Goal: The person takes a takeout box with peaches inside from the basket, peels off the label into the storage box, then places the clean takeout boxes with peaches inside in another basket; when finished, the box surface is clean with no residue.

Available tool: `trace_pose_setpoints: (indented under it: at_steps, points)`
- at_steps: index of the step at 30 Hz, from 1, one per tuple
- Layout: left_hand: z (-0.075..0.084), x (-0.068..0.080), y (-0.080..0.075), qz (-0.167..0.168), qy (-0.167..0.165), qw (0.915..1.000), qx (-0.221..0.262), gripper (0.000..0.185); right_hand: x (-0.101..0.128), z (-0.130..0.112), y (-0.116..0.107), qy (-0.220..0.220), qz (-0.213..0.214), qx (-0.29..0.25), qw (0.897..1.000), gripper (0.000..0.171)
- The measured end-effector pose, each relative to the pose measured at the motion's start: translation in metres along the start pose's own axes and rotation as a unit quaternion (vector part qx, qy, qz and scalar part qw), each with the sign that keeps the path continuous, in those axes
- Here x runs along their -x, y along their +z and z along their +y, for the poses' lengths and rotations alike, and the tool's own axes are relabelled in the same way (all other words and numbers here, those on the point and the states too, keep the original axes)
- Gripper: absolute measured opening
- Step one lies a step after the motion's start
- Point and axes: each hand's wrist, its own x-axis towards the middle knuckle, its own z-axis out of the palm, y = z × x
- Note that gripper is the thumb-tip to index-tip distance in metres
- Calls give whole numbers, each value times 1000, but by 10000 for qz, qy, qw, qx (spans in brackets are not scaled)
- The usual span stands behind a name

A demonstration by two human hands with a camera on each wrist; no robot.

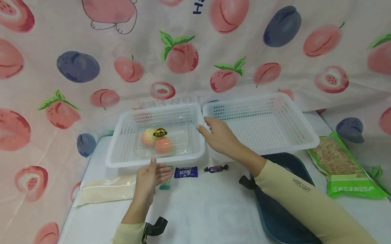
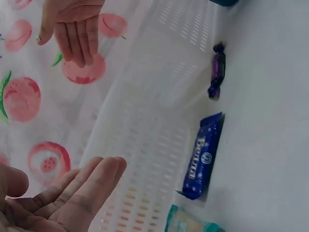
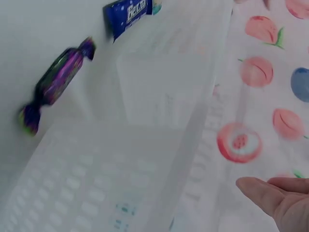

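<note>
Because a peach-and-plum printed cloth (image 1: 43, 53) hangs behind and beside the white counter (image 1: 208, 214), everything on it sits in a closed-off nook; part of a blue word, "Hap", shows at the cloth's top edge. Two white slotted baskets stand side by side at the back, walls nearly touching. The left basket (image 1: 117, 156) holds a clear plastic pack of two peaches (image 1: 156, 141) with a black-and-yellow sticker, its writing too small to read. The right basket (image 1: 303, 130) holds nothing visible. In front of it lies a dark blue tray (image 1: 282, 221), partly under the right forearm, whose sleeve bears small lettering that cannot be read. A green packet of crackers (image 1: 344, 167) with white Chinese print lies at the right edge, and a pale flat pouch (image 1: 103, 190) at the left.

The right hand (image 1: 218, 135) hovers where the baskets meet, its grip spread and holding nothing. The left hand (image 1: 150, 179) hangs just before the left basket's front wall, fingers straight and together, palm open. Along that wall lie three sweets: a teal wrapped one (image 1: 165, 184) just beside the left fingers, a blue bar (image 1: 186, 172) whose white lettering looks like "Beuna", and a purple twist-wrapped candy (image 1: 216, 168).
</note>
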Motion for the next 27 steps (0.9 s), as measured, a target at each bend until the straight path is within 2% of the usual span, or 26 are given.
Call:
trace_pose_setpoints:
  at_steps: [6,14,17,24,27]
  points:
    - [-12,-9,-5,92,-257,9996,45,62,-17,-2,23,93,-218,-136,9996,62]
    - [-21,-23,-9,179,-436,9989,32,61,-24,0,48,220,-374,113,9990,60]
    - [-22,-26,-9,203,-446,9988,49,61,-27,-1,54,344,-334,22,9988,63]
    - [-23,-27,-9,166,-345,9993,17,60,-36,-5,70,329,-286,-85,9990,61]
    - [-23,-26,-8,163,-362,9992,16,61,-37,-7,76,528,-335,-227,9978,65]
